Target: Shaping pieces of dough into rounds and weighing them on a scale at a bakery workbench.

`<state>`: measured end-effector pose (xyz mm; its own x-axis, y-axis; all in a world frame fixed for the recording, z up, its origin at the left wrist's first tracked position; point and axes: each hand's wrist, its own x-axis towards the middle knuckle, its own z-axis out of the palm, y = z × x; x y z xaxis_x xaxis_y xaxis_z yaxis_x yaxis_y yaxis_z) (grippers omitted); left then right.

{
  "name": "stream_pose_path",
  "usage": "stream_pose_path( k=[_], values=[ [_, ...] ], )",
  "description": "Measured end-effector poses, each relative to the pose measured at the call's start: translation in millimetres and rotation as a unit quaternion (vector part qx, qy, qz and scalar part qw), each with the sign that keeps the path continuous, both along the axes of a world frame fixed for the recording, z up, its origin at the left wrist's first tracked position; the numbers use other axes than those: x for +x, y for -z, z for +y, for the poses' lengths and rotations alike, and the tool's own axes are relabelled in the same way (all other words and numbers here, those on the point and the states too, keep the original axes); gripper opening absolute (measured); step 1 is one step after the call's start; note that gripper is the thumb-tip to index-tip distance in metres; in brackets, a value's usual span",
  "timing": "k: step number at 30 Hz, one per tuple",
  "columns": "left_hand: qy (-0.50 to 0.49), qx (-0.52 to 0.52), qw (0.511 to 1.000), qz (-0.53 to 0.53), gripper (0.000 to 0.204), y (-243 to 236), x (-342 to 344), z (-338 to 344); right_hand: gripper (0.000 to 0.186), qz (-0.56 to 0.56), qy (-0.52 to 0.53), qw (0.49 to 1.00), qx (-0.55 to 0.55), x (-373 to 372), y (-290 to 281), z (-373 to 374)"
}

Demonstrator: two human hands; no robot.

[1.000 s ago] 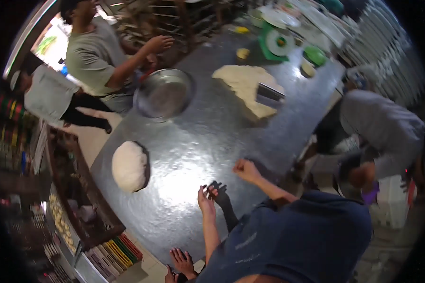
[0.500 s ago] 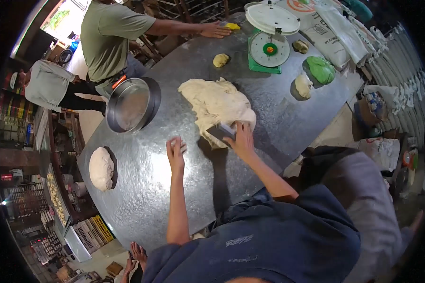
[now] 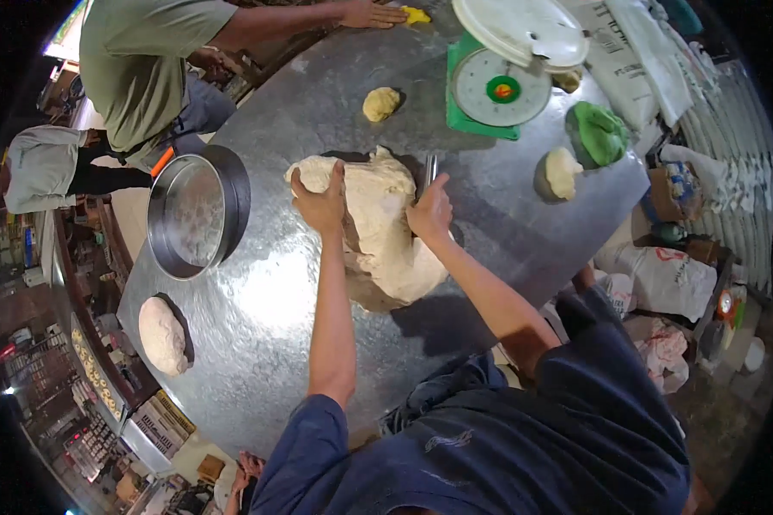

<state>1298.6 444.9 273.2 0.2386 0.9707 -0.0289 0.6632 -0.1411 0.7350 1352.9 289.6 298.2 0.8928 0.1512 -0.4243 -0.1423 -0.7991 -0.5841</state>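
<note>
A large, lumpy mass of pale dough (image 3: 382,206) lies in the middle of the metal table. My left hand (image 3: 319,204) grips its left lobe, thumb and fingers spread round the dough. In my right hand (image 3: 431,210) is a metal dough scraper (image 3: 430,169), held upright against the dough's right side. Part of the scraper's blade is hidden by my fingers and the dough. A separate smooth dough lump (image 3: 163,336) rests at the table's left edge. Beyond the big mass sits a small yellowish dough ball (image 3: 381,104).
A round metal pan (image 3: 187,215) stands at the left. Far right are a green dial scale (image 3: 500,89) with a white lid on top, a green cloth-like bundle (image 3: 601,133) and a small dough piece (image 3: 563,173). Across the table, a co-worker's hand (image 3: 371,14) touches a yellow cloth.
My left hand has gone from above the bare table onto the dough's left part. The scraper has moved from the dough's near side to its right side, turning upright. The whole view has shifted.
</note>
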Motion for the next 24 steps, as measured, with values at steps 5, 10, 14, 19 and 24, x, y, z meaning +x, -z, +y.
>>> stream_pose_path(
  k=[5,10,14,19,24],
  values=[
    [-0.034,-0.101,0.991,-0.084,0.098,-25,-10,-1,0.077,-0.092,-0.063,0.994,-0.002,22,27,41],
    [-0.066,-0.160,0.947,-0.271,0.090,-85,-123,-107,0.058,-0.244,-0.287,0.923,0.072,18,29,41],
    [-0.190,-0.344,0.845,-0.363,0.091,-110,-272,-207,0.048,-0.189,-0.490,0.828,0.195,-45,19,23],
    [-0.268,-0.188,0.940,-0.093,0.095,-103,-352,-210,0.061,-0.169,-0.145,0.913,0.341,-97,-25,-16],
    [0.076,-0.020,0.991,0.106,0.095,-78,-318,-134,0.054,-0.162,-0.203,0.937,0.234,-117,-74,-65]
  ],
)
